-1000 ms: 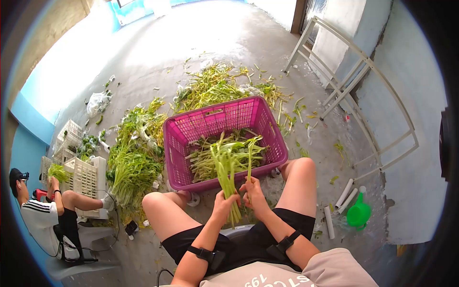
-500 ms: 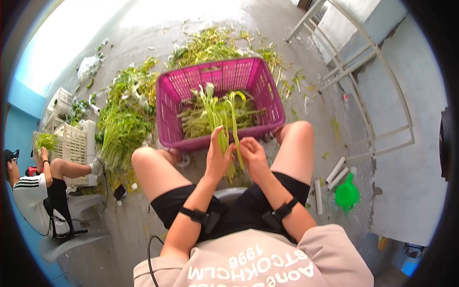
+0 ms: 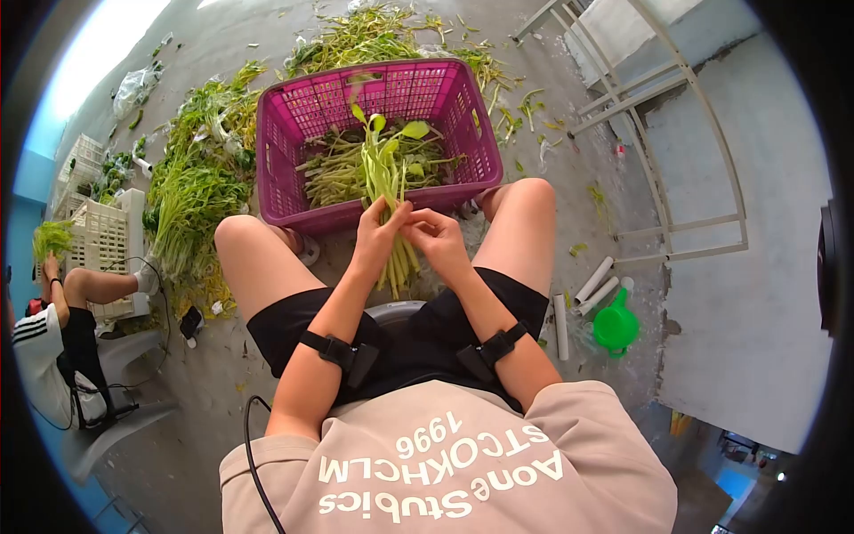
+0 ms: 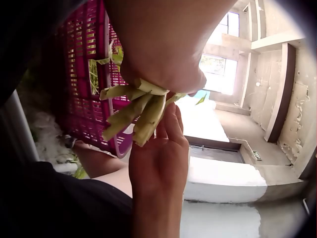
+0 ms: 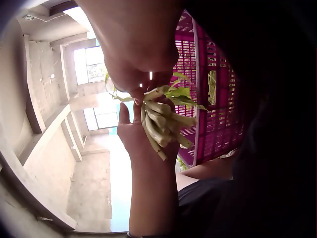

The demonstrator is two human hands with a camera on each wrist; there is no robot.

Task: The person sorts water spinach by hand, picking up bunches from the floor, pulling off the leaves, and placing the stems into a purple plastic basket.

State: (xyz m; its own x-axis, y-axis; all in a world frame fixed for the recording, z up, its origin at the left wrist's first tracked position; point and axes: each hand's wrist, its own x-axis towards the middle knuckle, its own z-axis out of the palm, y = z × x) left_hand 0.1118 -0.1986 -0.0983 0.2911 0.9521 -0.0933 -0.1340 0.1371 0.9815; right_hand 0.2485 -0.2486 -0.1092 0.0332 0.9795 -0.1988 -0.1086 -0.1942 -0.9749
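Observation:
My left hand [image 3: 381,235] grips a bundle of long green stalks [image 3: 384,173], held upright with leafy tops over the near rim of a magenta crate [image 3: 382,206]. Their pale cut ends stick out below the hand, also plain in the left wrist view as thick stalk ends [image 4: 149,119]. My right hand [image 3: 436,246] is against the bundle's right side, thumb and fingertips pinching a thin stalk [image 5: 157,92] beside it. In the right wrist view my left hand [image 5: 138,136] is round the stalks. More stalks [image 3: 334,173] lie inside the crate.
Heaps of leafy greens [image 3: 191,187] lie left of the crate and behind it. At the far left another person [image 3: 55,343] sits by cream crates [image 3: 105,236]. To the right are white tubes [image 3: 561,327], a green plastic container [image 3: 616,326] and a metal frame [image 3: 627,105].
The head view has tilted down, so the crate sits higher in it. The single stalk in my right hand, apart from the bundle before, is now against it.

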